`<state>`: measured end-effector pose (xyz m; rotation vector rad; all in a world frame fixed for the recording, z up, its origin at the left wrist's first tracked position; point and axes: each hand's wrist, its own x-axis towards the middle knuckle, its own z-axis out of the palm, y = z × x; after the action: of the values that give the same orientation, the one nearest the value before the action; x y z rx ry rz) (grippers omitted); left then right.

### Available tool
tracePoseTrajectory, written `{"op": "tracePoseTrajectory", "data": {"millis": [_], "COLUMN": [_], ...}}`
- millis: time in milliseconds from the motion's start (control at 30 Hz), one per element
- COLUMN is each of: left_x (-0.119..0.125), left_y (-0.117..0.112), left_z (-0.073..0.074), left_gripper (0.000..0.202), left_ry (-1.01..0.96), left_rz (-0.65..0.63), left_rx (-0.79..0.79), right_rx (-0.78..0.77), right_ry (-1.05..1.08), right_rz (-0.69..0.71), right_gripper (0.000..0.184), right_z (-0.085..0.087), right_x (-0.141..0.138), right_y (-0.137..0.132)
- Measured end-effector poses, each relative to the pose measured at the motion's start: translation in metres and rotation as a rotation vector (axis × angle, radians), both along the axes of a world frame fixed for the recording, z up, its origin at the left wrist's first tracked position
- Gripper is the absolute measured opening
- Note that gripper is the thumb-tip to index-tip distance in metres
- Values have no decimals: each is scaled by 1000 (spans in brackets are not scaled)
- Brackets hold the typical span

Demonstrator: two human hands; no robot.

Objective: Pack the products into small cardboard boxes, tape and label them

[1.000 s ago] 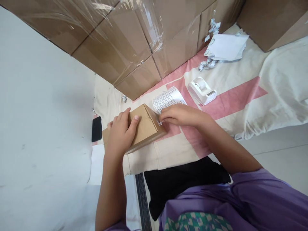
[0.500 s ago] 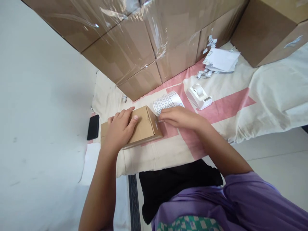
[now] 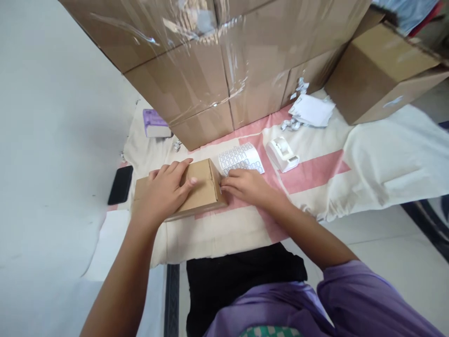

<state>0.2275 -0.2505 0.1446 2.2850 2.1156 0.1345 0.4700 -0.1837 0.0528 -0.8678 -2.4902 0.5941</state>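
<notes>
A small closed cardboard box (image 3: 200,187) lies on the cloth-covered table in front of me. My left hand (image 3: 166,191) grips it from above, fingers bent over its far edge and thumb on the top face. At the box's right end, my right hand (image 3: 242,186) has its fingers pinched together against the end face. What those fingertips hold, if anything, is hidden. Just beyond the right hand is a curled white sheet of printed labels (image 3: 242,158), its near edge partly covered by the fingers. A white tape dispenser (image 3: 282,155) stands to the right of the sheet.
Large taped cardboard boxes (image 3: 196,79) are stacked along the back. An open carton (image 3: 372,79) stands at back right, near a pile of white paper (image 3: 312,110) and scraps. A black phone (image 3: 120,185) and a purple-and-white block (image 3: 156,124) lie at left, by the wall.
The view has shifted, bringing the purple-and-white block and more of the open carton into sight. Both hands keep their places on the small box.
</notes>
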Motion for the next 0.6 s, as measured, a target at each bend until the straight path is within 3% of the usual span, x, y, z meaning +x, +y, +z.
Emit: {"op": "tracePoseTrajectory", "data": {"millis": [33,67,133,167,200,300,333,500,600], "left_x": [-3,-6,-12,-13,-14,-9,-6,5,4], "left_y": [0,0,1,2,3,3,2,2,3], "left_z": [-2,-4,-10,-12,-14,-10,-7,3,2], "left_gripper": [55,53,48,46,45,48,52,65,65], "left_ry": [0,-1,-13,-26,-42,-76,-77,-61,-65], "left_rz": [-7,-15,-34,-44,-49,-12,9,73,67], "left_rx": [21,42,88,111,127,75,31,-82,-84], "right_rx": [-17,-35,-85,-116,-143,-120,-79,104,197], "right_ry": [23,65,174,230,282,364,346,88,24], "right_rz": [-68,-109,-61,9,78,143,159,361,341], "right_gripper": [35,53,97,105,98,38,27,24,27], "right_z": [-1,-1,0,0,0,2,3,-1,-5], "right_x": [0,0,1,1,2,5,6,13,7], "right_y": [0,1,3,5,6,9,10,7,0]}}
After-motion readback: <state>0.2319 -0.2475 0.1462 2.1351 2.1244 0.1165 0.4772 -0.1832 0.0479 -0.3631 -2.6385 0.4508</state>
